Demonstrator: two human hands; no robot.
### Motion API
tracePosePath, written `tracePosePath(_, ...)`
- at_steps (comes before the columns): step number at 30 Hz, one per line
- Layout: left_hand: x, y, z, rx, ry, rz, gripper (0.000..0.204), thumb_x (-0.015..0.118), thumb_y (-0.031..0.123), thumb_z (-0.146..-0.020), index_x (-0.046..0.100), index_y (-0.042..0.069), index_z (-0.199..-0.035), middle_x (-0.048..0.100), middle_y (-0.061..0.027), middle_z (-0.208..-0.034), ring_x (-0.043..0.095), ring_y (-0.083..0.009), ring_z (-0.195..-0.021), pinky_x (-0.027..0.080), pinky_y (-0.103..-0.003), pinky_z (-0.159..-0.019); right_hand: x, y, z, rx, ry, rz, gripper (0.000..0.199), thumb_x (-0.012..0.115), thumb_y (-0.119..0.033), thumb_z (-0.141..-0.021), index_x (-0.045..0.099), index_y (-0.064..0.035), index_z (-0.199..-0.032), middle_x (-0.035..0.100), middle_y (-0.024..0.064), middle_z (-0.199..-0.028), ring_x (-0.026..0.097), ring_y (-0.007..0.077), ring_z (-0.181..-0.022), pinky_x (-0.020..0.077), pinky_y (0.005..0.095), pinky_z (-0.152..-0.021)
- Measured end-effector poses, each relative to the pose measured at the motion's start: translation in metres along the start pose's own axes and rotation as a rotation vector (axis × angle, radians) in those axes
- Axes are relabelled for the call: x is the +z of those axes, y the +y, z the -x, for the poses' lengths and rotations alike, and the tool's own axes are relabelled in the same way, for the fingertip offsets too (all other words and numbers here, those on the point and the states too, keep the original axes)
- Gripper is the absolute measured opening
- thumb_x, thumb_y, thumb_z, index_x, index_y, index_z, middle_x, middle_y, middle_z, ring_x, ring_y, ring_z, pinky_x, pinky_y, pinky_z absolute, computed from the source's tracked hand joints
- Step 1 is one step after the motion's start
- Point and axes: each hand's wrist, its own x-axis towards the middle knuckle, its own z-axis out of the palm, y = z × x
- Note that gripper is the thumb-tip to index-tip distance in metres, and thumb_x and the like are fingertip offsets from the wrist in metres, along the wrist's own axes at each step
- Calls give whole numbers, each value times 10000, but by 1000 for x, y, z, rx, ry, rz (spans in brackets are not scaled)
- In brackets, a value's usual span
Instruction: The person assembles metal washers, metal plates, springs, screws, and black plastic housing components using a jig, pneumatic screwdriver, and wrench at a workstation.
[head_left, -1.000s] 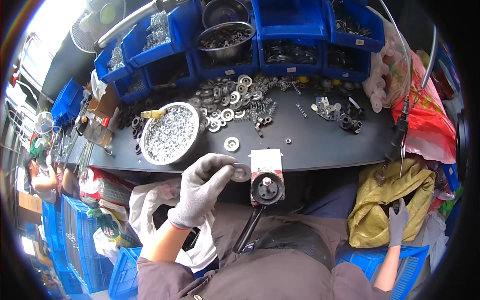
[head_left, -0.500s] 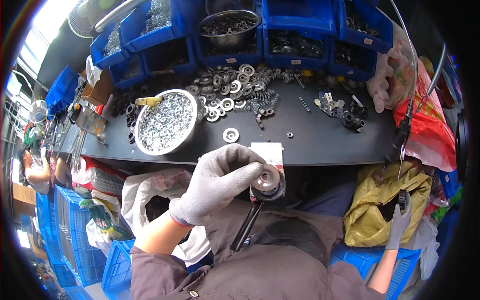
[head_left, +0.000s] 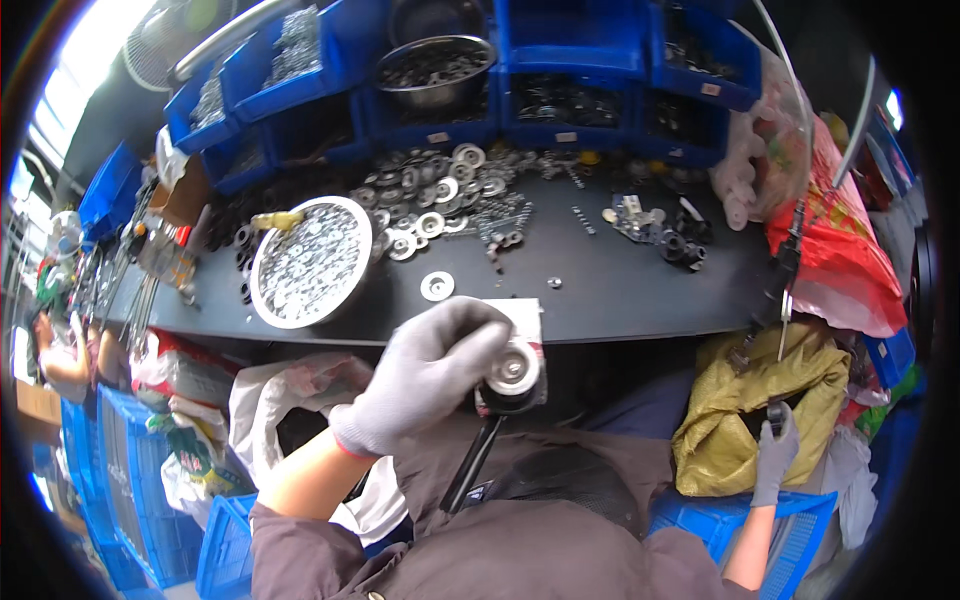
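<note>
My left hand (head_left: pixel 420 375), in a grey glove, is closed, its thumb and forefinger pinched at the upper left rim of a round metal disc (head_left: pixel 514 368). The disc has a raised centre and rests over a dark round holder with a black lever (head_left: pixel 472 465) pointing down toward my lap. Behind it lies a pale plate (head_left: pixel 522 318) at the bench edge. My gloved right hand (head_left: pixel 776 462) is at the mouth of a yellow woven sack (head_left: pixel 710 440) on the right. Its fingers are wrapped around a dark ring-shaped part (head_left: pixel 775 412), partly hidden.
The dark bench (head_left: pixel 625 300) carries a bowl of small metal parts (head_left: pixel 310 265), a heap of metal discs (head_left: pixel 430 222) and springs (head_left: pixel 505 220). One loose disc (head_left: pixel 437 286) and a nut (head_left: pixel 554 283) lie near its front edge. Blue bins (head_left: pixel 570 45) line the back.
My view has shifted slightly. My left fingers have edged up the disc, baring more of its face. The dark ring in my right hand has turned.
</note>
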Motion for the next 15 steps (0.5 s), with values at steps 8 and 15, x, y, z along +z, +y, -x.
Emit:
tracePosePath(8,-49,-81,-58,156,479,-143,210,579,219,-1030,663,29,-1062,529,47,-757,459,-29,-644,397,-197,-577,14,14,20,-105,11,307,537,665,-281,-902,542,-5,-1347,619,225,-1273,569,393,-1194,433,485,-1040)
tracePosePath(15,-93,-159,-88,308,422,-277,332,579,236,-1046,550,82,-753,418,93,-651,332,1,-590,259,-217,-521,-28,-9,17,173,-153,640,681,664,-495,-858,554,-20,-1334,583,213,-1281,559,391,-1173,444,495,-1003)
